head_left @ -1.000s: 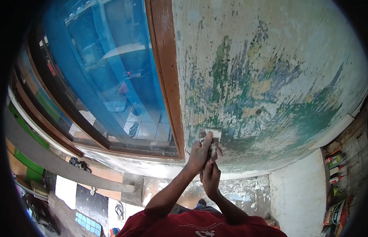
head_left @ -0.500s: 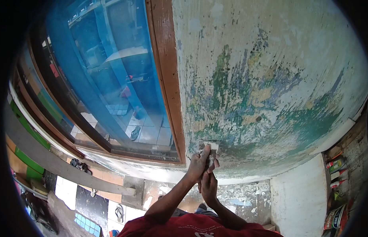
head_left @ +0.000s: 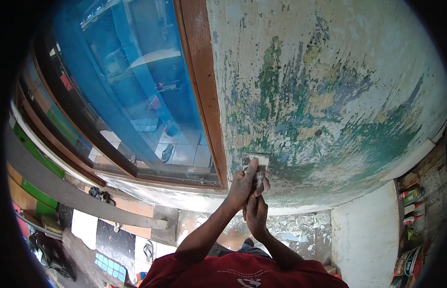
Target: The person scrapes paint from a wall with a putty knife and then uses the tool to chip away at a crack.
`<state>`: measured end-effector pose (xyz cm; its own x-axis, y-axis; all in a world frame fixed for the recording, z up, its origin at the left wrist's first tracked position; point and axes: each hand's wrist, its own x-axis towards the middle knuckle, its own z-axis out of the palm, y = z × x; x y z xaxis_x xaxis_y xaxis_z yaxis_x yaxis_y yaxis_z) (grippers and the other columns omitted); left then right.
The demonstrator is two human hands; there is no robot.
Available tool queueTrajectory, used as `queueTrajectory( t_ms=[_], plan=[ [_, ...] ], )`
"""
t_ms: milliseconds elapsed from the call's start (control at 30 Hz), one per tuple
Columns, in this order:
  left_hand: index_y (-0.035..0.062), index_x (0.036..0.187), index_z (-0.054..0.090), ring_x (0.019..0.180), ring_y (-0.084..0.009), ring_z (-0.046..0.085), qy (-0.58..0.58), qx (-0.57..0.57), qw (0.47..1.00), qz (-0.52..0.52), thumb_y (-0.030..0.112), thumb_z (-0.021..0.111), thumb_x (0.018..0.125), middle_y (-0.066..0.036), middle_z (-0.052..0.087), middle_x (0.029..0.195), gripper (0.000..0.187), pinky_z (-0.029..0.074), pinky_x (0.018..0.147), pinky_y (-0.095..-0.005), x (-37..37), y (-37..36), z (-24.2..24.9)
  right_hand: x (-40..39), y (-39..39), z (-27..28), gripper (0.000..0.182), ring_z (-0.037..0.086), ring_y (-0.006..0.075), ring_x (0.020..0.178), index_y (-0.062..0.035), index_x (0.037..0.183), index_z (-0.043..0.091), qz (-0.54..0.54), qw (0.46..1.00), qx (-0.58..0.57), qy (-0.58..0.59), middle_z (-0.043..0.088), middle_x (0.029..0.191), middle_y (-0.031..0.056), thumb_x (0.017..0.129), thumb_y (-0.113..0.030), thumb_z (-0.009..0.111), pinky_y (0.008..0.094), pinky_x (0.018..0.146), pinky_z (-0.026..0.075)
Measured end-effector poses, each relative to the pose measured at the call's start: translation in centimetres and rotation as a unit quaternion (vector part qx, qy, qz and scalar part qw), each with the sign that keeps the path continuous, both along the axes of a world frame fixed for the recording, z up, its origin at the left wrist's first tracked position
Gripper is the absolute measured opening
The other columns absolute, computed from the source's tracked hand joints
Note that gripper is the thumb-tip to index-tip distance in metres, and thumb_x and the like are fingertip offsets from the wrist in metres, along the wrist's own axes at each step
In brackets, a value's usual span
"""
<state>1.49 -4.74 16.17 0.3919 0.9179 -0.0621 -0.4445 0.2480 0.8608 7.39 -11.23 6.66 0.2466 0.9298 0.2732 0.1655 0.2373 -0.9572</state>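
Note:
A scraper point(head_left: 258, 162) with a flat, whitish-smeared blade is held against the patchy wall point(head_left: 300, 139), just right of the window frame's lower corner. My left hand point(head_left: 241, 188) is closed around it, the thumb pressed along the blade. Lower down, my right hand point(head_left: 255, 216) is wrapped round the handle end, right beneath the left. Most of the handle is hidden by the fingers. Around the blade the wall shows green, blue and cream layers under scraped whitish paint.
To the left is a window point(head_left: 137, 96) with blue behind its glass and a brown frame point(head_left: 200, 86). A grey ledge point(head_left: 89, 204) curves below it. Sandals point(head_left: 147, 250) lie on the tiled floor. Bottles point(head_left: 410, 196) and a paint tub point(head_left: 407, 263) stand at the far right.
The scraper and both hands have moved slightly up the wall, grip unchanged. The whole view has also shifted a little, with the wall and window sitting higher in the picture.

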Motion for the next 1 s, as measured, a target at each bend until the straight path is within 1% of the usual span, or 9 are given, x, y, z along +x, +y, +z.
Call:
queueTrajectory(
  t_ms=[133, 167, 267, 367, 467, 567, 700, 833, 1000],
  plan=[
    [-0.0006, 0.081, 0.057, 0.037, -0.007, 0.041, 0.043, -0.02, 0.999, -0.003, 0.043, 0.036, 0.092, -0.009, 0.057, 0.058, 0.05, 0.031, 0.035, -0.0198, 0.0, -0.3, -0.8, -0.3, -0.7, 0.0, 0.025, 0.034, 0.0051, 0.036, -0.0014, 0.088, 0.044, -0.015, 0.999, -0.028, 0.032, 0.04, 0.053, -0.0005, 0.096, -0.021, 0.032, 0.0213, 0.032, 0.027],
    [-0.0002, 0.081, 0.057, 0.038, -0.0067, 0.042, 0.028, 0.021, 0.999, -0.006, 0.045, 0.036, 0.092, -0.009, 0.058, 0.059, 0.05, 0.031, 0.035, -0.0198, 0.0, 0.0, -0.7, -0.2, -0.2, 0.1, 0.025, 0.035, 0.0051, 0.036, -0.001, 0.092, 0.045, -0.007, 1.0, -0.021, 0.023, 0.041, 0.053, -0.0002, 0.096, -0.022, 0.032, 0.0213, 0.032, 0.027],
    [0.0005, 0.081, 0.057, 0.038, -0.0066, 0.043, 0.029, 0.042, 0.999, 0.0, 0.046, 0.036, 0.092, -0.009, 0.058, 0.059, 0.051, 0.031, 0.035, -0.0198, -0.4, 0.3, 1.2, -0.3, 0.6, 0.7, 0.026, 0.035, 0.0049, 0.036, 0.0002, 0.099, 0.045, 0.018, 1.0, -0.007, 0.011, 0.041, 0.054, 0.0003, 0.096, -0.022, 0.031, 0.0211, 0.032, 0.027],
    [0.0003, 0.078, 0.057, 0.038, -0.0065, 0.041, 0.058, 0.014, 0.998, -0.011, 0.046, 0.037, 0.091, -0.008, 0.058, 0.058, 0.052, 0.031, 0.035, -0.0197, -0.3, -0.1, -1.1, -0.5, -0.6, -0.9, 0.026, 0.035, 0.0052, 0.036, -0.0017, 0.092, 0.044, 0.004, 0.999, -0.024, 0.045, 0.04, 0.054, 0.0, 0.096, -0.024, 0.031, 0.0207, 0.032, 0.028],
    [-0.0009, 0.079, 0.057, 0.038, -0.0066, 0.041, 0.046, 0.012, 0.999, -0.006, 0.046, 0.039, 0.091, -0.008, 0.058, 0.058, 0.052, 0.031, 0.035, -0.0201, 0.0, -0.3, -0.5, -0.5, -0.6, 0.4, 0.026, 0.035, 0.0058, 0.036, -0.0029, 0.087, 0.042, 0.004, 0.998, -0.019, 0.065, 0.04, 0.054, 0.0002, 0.096, -0.025, 0.031, 0.0208, 0.032, 0.028],
    [-0.0003, 0.08, 0.058, 0.038, -0.0071, 0.043, 0.026, 0.037, 0.999, -0.009, 0.045, 0.039, 0.091, -0.009, 0.058, 0.058, 0.05, 0.032, 0.035, -0.0208, 0.1, 0.3, 1.3, -0.2, 0.3, 0.7, 0.027, 0.034, 0.006, 0.035, -0.002, 0.09, 0.043, 0.012, 0.999, -0.005, 0.045, 0.04, 0.054, 0.0006, 0.096, -0.025, 0.031, 0.0211, 0.032, 0.027],
    [0.0001, 0.078, 0.058, 0.039, -0.0072, 0.044, 0.053, -0.001, 0.999, -0.004, 0.044, 0.039, 0.091, -0.009, 0.058, 0.057, 0.05, 0.033, 0.036, -0.0206, 0.0, -0.4, -1.3, -0.1, -0.9, -1.2, 0.026, 0.034, 0.0059, 0.035, -0.0015, 0.09, 0.043, -0.01, 0.999, -0.039, 0.016, 0.039, 0.051, 0.0002, 0.096, -0.024, 0.031, 0.0213, 0.031, 0.027],
    [-0.0001, 0.078, 0.058, 0.038, -0.0073, 0.042, 0.033, 0.014, 0.999, 0.016, 0.045, 0.039, 0.091, -0.009, 0.058, 0.058, 0.05, 0.032, 0.036, -0.0204, 0.3, 0.0, 0.1, 0.3, 0.2, -0.8, 0.027, 0.035, 0.0056, 0.034, 0.0, 0.096, 0.045, 0.009, 1.0, -0.025, -0.01, 0.038, 0.05, -0.0004, 0.096, -0.023, 0.03, 0.0216, 0.031, 0.027],
    [-0.0005, 0.08, 0.057, 0.038, -0.0067, 0.042, 0.056, -0.001, 0.998, -0.006, 0.042, 0.036, 0.093, -0.01, 0.058, 0.058, 0.049, 0.032, 0.035, -0.02, 0.1, -0.3, -1.6, -0.1, -0.4, -1.3, 0.03, 0.036, 0.0058, 0.035, 0.0001, 0.097, 0.045, -0.011, 1.0, -0.019, -0.011, 0.041, 0.051, 0.0004, 0.096, -0.026, 0.029, 0.0221, 0.032, 0.027]
  ],
)
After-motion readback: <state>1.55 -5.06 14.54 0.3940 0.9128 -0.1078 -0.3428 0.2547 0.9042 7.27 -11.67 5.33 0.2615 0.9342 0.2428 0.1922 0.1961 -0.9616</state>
